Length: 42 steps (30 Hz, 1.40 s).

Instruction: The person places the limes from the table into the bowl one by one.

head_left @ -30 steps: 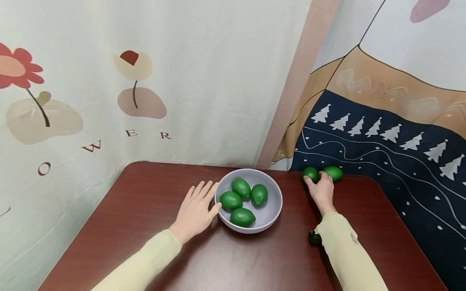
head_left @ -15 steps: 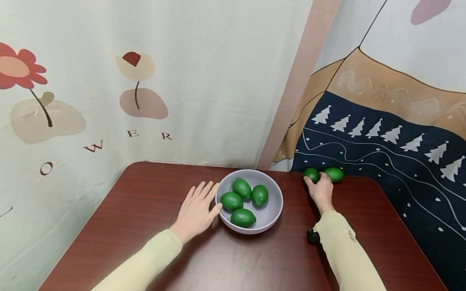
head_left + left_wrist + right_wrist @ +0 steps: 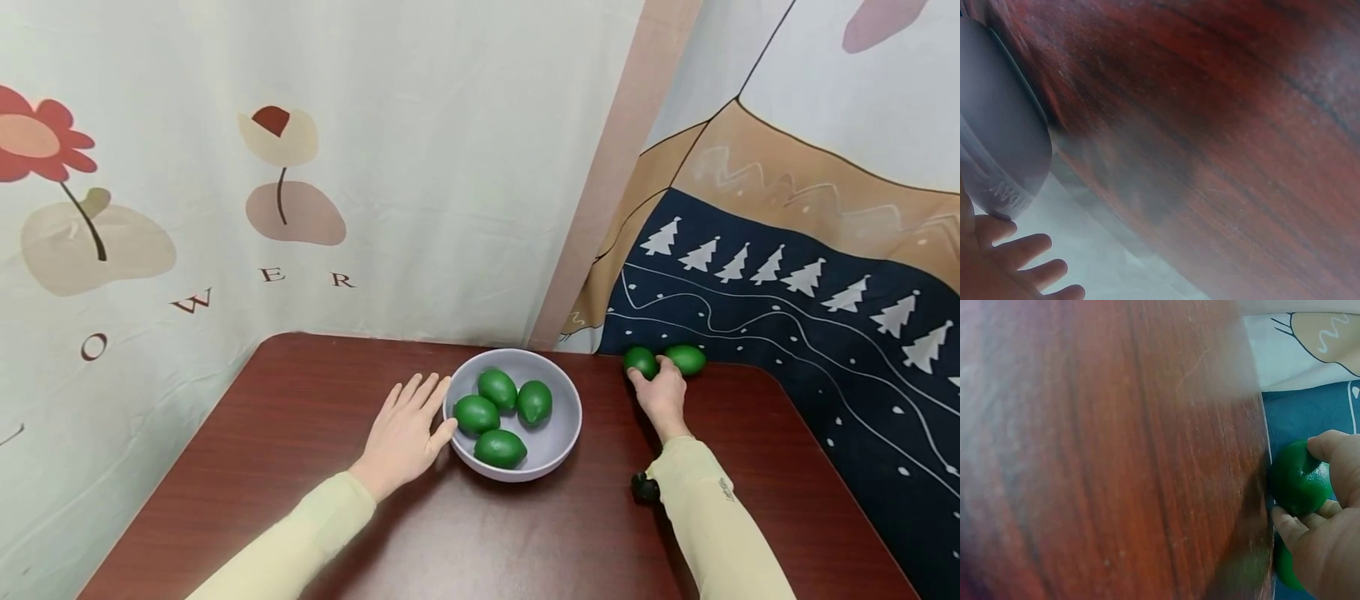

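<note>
At the far right edge of the table, my right hand (image 3: 663,397) pinches a green lime (image 3: 640,359) between thumb and fingers. The right wrist view shows that lime (image 3: 1297,481) between the thumb on one side and fingertips on the other. A second lime (image 3: 686,360) lies just right of the hand, partly hidden behind it in the right wrist view. A pale lilac bowl (image 3: 553,442) stands mid-table with several limes (image 3: 500,449) inside. My left hand (image 3: 405,429) is spread flat-fingered at the bowl's left side, fingertips and thumb right at the rim.
The dark red wooden table (image 3: 300,400) ends at the back against a pale printed curtain (image 3: 420,167). On the right hangs a navy cloth (image 3: 750,308) with white trees, close behind the two limes. A small black device (image 3: 645,488) sits at the right wrist.
</note>
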### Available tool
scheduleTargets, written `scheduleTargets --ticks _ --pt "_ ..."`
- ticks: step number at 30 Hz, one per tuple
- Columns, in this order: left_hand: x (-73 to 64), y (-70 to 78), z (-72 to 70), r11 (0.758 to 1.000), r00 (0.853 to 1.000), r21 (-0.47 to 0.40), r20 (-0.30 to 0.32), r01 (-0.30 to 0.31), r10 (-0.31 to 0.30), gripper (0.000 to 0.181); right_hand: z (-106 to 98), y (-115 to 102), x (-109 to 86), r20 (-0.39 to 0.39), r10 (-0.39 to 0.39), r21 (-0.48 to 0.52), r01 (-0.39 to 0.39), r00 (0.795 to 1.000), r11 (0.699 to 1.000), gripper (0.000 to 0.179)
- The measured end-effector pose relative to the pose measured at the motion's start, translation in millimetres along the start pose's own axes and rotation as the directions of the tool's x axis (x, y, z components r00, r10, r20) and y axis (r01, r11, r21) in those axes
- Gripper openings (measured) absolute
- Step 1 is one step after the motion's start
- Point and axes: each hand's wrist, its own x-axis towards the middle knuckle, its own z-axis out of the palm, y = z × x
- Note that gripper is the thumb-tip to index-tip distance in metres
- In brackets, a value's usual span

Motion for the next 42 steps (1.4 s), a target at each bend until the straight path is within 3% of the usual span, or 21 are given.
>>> scheduleTargets --ticks 12,20,31,42 --pt "0.4 -0.8 -2.9 1.000 1.000 -0.002 0.012 0.008 -0.008 0.064 -6.6 0.9 -3.3 -0.001 -0.021 0.042 0.021 1.000 0.999 0.063" --pt "1.9 -1.3 -2.1 1.000 1.000 -0.003 0.009 0.006 -0.006 0.064 -12.3 -5.3 -7.3 -0.018 -0.062 0.126 0.063 0.998 0.990 0.062" --pt "2.6 -1.2 -1.9 1.000 1.000 -0.010 0.018 0.008 -0.008 0.064 -14.5 -22.3 -19.9 0.035 -0.107 0.257 0.095 0.994 0.962 0.059" --pt "1.3 -0.1 -1.4 1.000 0.999 -0.010 0.033 0.011 -0.011 0.064 -15.1 -39.3 -33.5 0.081 -0.140 0.315 0.108 0.987 0.943 0.054"
